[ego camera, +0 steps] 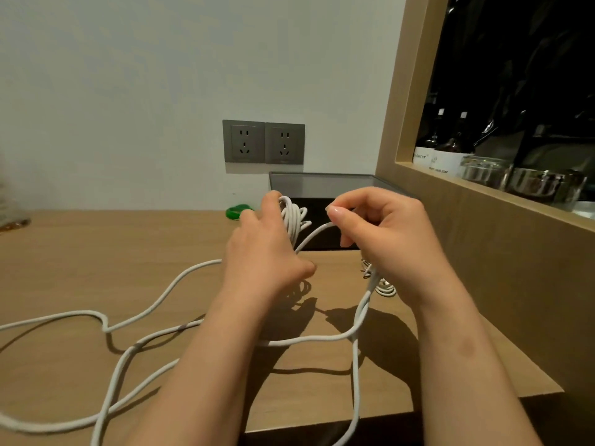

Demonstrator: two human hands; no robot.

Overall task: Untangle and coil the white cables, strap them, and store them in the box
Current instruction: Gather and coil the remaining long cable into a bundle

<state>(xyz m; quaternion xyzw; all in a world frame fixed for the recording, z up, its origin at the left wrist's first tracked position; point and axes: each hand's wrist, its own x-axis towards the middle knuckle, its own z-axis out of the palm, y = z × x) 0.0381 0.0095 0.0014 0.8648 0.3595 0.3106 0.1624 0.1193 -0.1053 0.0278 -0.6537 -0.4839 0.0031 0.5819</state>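
My left hand [264, 252] grips a coil of white cable [292, 220], with several loops standing up between thumb and fingers. My right hand [383, 230] pinches the cable's running strand [314, 235] close to the coil. The rest of that cable [135, 346] trails in loose curves over the wooden table to the left and front. A second, smaller white cable bundle [384, 288] lies on the table under my right wrist. The dark open box [325, 181] stands just behind both hands against the wall. A green strap [238, 211] lies left of the box.
Two grey wall sockets [263, 142] sit above the box. A wooden shelf frame [483, 201] runs along the right, holding bottles and glass jars [483, 170]. The table's front edge [380, 420] is near my right forearm.
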